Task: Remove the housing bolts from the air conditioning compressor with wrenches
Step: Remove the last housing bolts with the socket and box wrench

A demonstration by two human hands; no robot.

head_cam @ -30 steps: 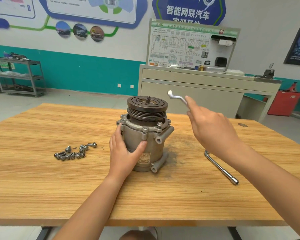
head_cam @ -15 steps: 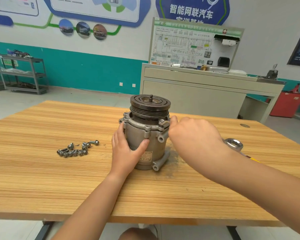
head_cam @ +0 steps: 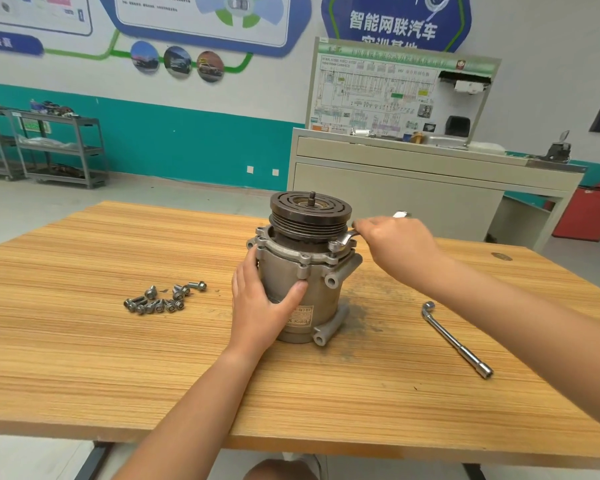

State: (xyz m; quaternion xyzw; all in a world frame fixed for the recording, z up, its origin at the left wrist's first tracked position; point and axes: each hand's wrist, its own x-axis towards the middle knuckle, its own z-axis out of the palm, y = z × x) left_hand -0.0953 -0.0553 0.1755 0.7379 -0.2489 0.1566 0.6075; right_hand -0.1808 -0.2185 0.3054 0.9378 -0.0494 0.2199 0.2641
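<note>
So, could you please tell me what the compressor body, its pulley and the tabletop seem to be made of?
Compressor body: probably cast aluminium, matte pale grey with moulded lugs. Pulley: likely steel, dark and dull, brownish as if lightly rusted. Tabletop: wood or wood-look laminate, with striped yellow-brown grain; which one is unclear.

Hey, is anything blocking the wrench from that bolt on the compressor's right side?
Nothing visible. The right hand holds the wrench, its ring end resting on the compressor flange over the bolt position; the pulley sits just above, not between.
</note>
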